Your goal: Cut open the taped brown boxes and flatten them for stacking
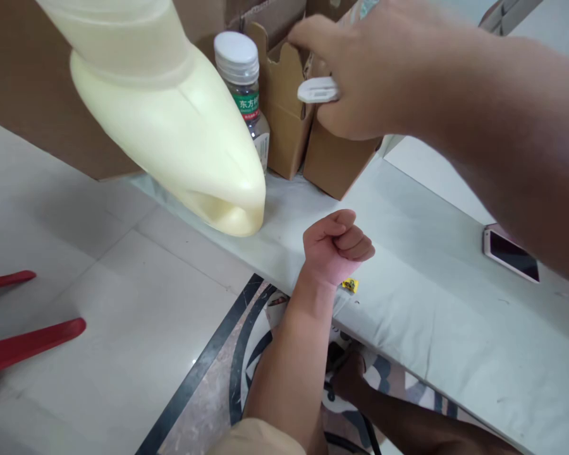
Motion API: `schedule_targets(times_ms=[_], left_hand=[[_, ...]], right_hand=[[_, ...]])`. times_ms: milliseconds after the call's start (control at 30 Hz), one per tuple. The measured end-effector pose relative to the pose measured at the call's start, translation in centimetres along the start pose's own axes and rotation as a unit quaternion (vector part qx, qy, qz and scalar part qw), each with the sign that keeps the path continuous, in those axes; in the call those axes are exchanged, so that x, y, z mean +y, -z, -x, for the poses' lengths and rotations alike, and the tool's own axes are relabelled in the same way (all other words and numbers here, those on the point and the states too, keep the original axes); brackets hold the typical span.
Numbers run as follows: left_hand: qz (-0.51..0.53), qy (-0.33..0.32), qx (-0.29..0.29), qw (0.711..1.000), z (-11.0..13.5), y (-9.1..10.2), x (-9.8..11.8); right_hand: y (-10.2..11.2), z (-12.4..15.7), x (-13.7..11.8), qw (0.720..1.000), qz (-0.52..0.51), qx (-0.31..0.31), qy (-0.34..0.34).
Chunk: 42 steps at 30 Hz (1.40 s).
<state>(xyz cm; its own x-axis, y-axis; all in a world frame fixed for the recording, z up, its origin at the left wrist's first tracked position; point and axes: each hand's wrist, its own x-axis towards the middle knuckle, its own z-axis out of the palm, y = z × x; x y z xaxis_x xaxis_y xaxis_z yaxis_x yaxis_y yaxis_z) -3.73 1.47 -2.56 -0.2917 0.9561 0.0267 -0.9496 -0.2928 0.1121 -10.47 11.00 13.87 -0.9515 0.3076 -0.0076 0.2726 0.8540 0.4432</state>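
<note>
My left hand (339,245) is closed in a fist just above the pale cloth-covered surface, palm side up, with nothing showing between the fingers. Beside its wrist lies a small yellow wrapper (349,285). Higher up, my right hand (360,76) reaches in from the right over open cardboard boxes (340,158). A white flat, round-ended handle (317,90) sticks out of its closed fingers; the rest is hidden in the grip. Left of this hand stand a narrow cardboard box (284,114) with a notched edge and a clear bottle (246,95) with a white cap.
A large, smooth, pale-yellow rounded object (180,126) hangs close to the camera at upper left. A phone (511,254) lies on the surface at right. Red prongs (33,338) rise over the tiled floor at left. Below is a person's leg (398,411).
</note>
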Motion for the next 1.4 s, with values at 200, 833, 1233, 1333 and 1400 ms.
schedule_targets(times_ms=[200, 833, 1233, 1333, 1400], left_hand=[[0.001, 0.000, 0.027, 1.000, 0.5, 0.0, 0.6], [-0.139, 0.046, -0.114, 0.983, 2.8, -1.9, -0.6], [-0.158, -0.074, 0.038, 0.984, -0.1, -2.7, -3.5], [-0.207, -0.157, 0.115, 0.959, -1.4, -2.5, -4.3], [-0.270, -0.257, 0.180, 0.910, -2.5, -1.8, -5.0]], right_hand=[[-1.4, 0.2, -0.2, 0.999, -0.018, -0.031, -0.011], [-3.7, 14.7, 10.4, 0.959, -0.119, -0.077, -0.245], [-11.7, 25.3, 21.7, 0.953, -0.231, 0.106, -0.165], [-12.9, 29.2, 19.5, 0.931, -0.255, 0.196, -0.175], [-14.0, 31.2, 17.0, 0.914, -0.285, 0.226, -0.179]])
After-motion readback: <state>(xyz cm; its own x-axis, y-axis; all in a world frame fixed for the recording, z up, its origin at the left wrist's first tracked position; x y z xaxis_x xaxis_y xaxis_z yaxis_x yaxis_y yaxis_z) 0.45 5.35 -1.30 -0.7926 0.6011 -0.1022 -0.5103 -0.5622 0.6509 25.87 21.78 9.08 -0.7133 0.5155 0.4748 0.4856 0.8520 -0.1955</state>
